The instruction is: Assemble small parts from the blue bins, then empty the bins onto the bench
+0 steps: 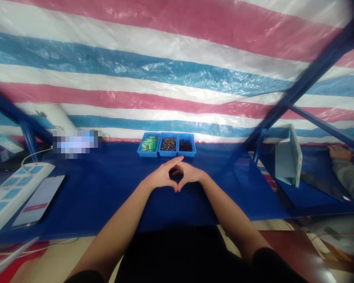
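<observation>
My left hand (163, 174) and my right hand (191, 175) meet above the blue table (100, 192). Their thumb tips touch, and the fingers come together at the top, leaving a rounded gap between the palms. Both hands are open, with fingers stretched out and nothing in them. Just beyond them, three small blue bins stand in a row: the left bin (140, 152) has green pieces (149, 144), the middle bin (167, 154) small metallic parts (168, 144), and the right bin (187, 153) small dark parts (185, 146).
A white power strip (20, 188) and a phone (39, 200) lie at the left. Blue frame bars (283, 106) rise at the right, near a pale upright panel (287, 157). Another person's hand (340, 152) rests at the far right. Striped sheeting (165, 70) hangs behind.
</observation>
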`<control>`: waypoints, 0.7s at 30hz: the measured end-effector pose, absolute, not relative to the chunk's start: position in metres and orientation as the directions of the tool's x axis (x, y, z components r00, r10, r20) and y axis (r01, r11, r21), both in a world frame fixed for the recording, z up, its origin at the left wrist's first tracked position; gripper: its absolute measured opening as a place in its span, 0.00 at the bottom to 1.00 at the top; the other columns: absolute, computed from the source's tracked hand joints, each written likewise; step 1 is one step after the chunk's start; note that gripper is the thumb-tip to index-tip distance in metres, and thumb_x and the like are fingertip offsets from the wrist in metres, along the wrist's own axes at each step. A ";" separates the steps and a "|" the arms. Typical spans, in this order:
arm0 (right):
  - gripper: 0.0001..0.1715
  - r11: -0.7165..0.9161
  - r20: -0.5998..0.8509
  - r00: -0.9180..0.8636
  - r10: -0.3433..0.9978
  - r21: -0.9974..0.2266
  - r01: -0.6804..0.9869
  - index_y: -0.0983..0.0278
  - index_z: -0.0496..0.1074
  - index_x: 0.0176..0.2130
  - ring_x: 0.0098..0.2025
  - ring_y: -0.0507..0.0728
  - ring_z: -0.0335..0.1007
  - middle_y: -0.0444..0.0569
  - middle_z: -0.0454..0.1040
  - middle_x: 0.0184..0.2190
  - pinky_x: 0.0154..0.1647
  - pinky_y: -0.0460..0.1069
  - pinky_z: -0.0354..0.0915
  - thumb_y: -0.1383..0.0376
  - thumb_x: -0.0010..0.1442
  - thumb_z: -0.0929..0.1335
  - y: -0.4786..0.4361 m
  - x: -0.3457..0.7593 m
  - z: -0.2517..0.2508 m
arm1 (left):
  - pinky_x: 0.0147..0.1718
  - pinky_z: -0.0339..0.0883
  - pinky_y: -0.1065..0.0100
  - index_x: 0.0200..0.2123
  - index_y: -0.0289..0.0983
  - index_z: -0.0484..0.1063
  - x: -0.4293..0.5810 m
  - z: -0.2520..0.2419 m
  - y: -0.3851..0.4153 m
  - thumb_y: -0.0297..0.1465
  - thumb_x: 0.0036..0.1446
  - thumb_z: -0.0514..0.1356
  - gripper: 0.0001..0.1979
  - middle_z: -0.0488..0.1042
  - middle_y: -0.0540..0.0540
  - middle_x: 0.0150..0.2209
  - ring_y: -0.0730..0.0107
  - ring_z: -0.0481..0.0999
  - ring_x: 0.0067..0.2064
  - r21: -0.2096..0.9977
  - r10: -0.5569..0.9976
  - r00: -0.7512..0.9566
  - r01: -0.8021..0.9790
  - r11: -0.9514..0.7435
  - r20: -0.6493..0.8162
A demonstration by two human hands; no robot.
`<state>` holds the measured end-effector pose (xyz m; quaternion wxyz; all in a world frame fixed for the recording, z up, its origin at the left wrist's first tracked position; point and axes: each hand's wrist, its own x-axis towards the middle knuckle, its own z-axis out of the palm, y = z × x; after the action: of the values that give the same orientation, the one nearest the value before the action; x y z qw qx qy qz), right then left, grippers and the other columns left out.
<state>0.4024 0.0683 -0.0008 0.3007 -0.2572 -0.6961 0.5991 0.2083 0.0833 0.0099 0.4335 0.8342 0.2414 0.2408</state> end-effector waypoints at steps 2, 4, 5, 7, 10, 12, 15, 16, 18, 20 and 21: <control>0.58 0.129 0.130 -0.645 0.753 -0.990 -0.049 0.60 0.63 0.61 0.56 0.65 0.68 0.55 0.71 0.54 0.57 0.61 0.65 0.65 0.32 0.82 0.068 0.401 -0.001 | 0.61 0.58 0.48 0.66 0.48 0.55 0.207 0.007 0.086 0.40 0.38 0.74 0.52 0.56 0.43 0.66 0.46 0.57 0.66 0.816 0.592 0.763 0.155 -0.556 0.259; 0.51 0.103 0.169 -0.580 0.797 -0.984 -0.145 0.59 0.64 0.60 0.54 0.63 0.69 0.53 0.72 0.53 0.56 0.60 0.66 0.63 0.39 0.80 0.068 0.399 -0.002 | 0.59 0.62 0.50 0.63 0.46 0.61 0.206 0.002 0.088 0.40 0.50 0.68 0.38 0.62 0.43 0.64 0.51 0.62 0.63 0.787 0.584 0.729 0.101 -0.609 0.358; 0.47 0.098 0.190 -0.540 0.820 -0.976 -0.194 0.58 0.64 0.60 0.54 0.63 0.70 0.53 0.71 0.54 0.55 0.59 0.67 0.62 0.43 0.79 0.068 0.398 -0.002 | 0.58 0.63 0.52 0.62 0.45 0.63 0.205 0.000 0.089 0.39 0.54 0.64 0.32 0.65 0.43 0.62 0.53 0.66 0.62 0.763 0.593 0.691 0.093 -0.639 0.413; 0.37 0.119 0.219 -0.446 0.868 -0.963 -0.242 0.58 0.67 0.58 0.54 0.61 0.70 0.52 0.71 0.54 0.53 0.57 0.68 0.59 0.50 0.75 0.069 0.395 -0.003 | 0.55 0.67 0.56 0.60 0.44 0.66 0.203 -0.005 0.092 0.37 0.60 0.60 0.25 0.71 0.43 0.57 0.58 0.72 0.56 0.706 0.649 0.570 0.161 -0.690 0.504; 0.19 0.170 0.195 -0.241 0.951 -0.978 -0.121 0.63 0.75 0.44 0.43 0.57 0.75 0.51 0.78 0.43 0.44 0.52 0.70 0.54 0.57 0.70 0.072 0.394 -0.008 | 0.48 0.71 0.60 0.55 0.42 0.70 0.198 -0.010 0.101 0.35 0.62 0.56 0.19 0.76 0.43 0.48 0.63 0.77 0.44 0.632 0.753 0.260 0.419 -0.652 0.604; 0.19 0.168 0.164 -0.080 0.983 -0.984 0.053 0.64 0.74 0.30 0.30 0.53 0.73 0.47 0.76 0.27 0.35 0.49 0.68 0.51 0.60 0.67 0.075 0.395 -0.013 | 0.50 0.68 0.56 0.50 0.39 0.73 0.192 -0.012 0.111 0.36 0.61 0.57 0.16 0.75 0.41 0.44 0.60 0.75 0.45 0.586 0.749 0.027 0.605 -0.539 0.662; 0.26 0.179 0.193 0.022 0.981 -0.942 0.285 0.63 0.67 0.21 0.23 0.51 0.67 0.43 0.70 0.18 0.32 0.47 0.65 0.51 0.64 0.63 0.076 0.396 -0.020 | 0.55 0.60 0.48 0.45 0.35 0.73 0.185 -0.015 0.122 0.38 0.55 0.61 0.17 0.68 0.36 0.47 0.49 0.66 0.54 0.541 0.724 -0.172 0.781 -0.313 0.668; 0.26 0.196 0.209 0.005 0.978 -0.924 0.330 0.63 0.67 0.21 0.24 0.51 0.68 0.43 0.70 0.19 0.33 0.47 0.65 0.53 0.65 0.61 0.076 0.396 -0.022 | 0.57 0.57 0.46 0.44 0.34 0.72 0.184 -0.016 0.124 0.38 0.53 0.62 0.18 0.65 0.34 0.50 0.46 0.63 0.56 0.531 0.728 -0.202 0.808 -0.253 0.655; 0.20 0.242 0.237 -0.059 0.970 -0.902 0.356 0.63 0.71 0.28 0.27 0.51 0.71 0.43 0.74 0.24 0.36 0.47 0.66 0.57 0.66 0.60 0.075 0.394 -0.026 | 0.59 0.52 0.43 0.43 0.34 0.69 0.185 -0.019 0.125 0.39 0.50 0.64 0.20 0.59 0.31 0.56 0.41 0.56 0.61 0.516 0.747 -0.230 0.839 -0.173 0.624; 0.14 0.292 0.271 -0.108 0.956 -0.888 0.355 0.62 0.73 0.38 0.32 0.51 0.73 0.45 0.77 0.32 0.38 0.48 0.68 0.63 0.65 0.59 0.075 0.392 -0.029 | 0.60 0.49 0.42 0.44 0.34 0.67 0.186 -0.022 0.124 0.39 0.47 0.65 0.23 0.53 0.31 0.60 0.38 0.51 0.64 0.514 0.787 -0.233 0.849 -0.121 0.571; 0.14 0.315 0.291 -0.119 0.949 -0.876 0.365 0.62 0.73 0.42 0.34 0.52 0.74 0.46 0.77 0.35 0.40 0.48 0.68 0.66 0.64 0.60 0.076 0.391 -0.031 | 0.59 0.50 0.42 0.46 0.34 0.65 0.187 -0.023 0.123 0.39 0.46 0.66 0.26 0.51 0.31 0.61 0.38 0.50 0.64 0.522 0.814 -0.232 0.847 -0.100 0.532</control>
<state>0.3914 0.0757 -0.0307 0.4503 -0.4874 -0.6742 0.3241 0.1867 0.1230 -0.0230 -0.0202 0.6195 0.6706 0.4076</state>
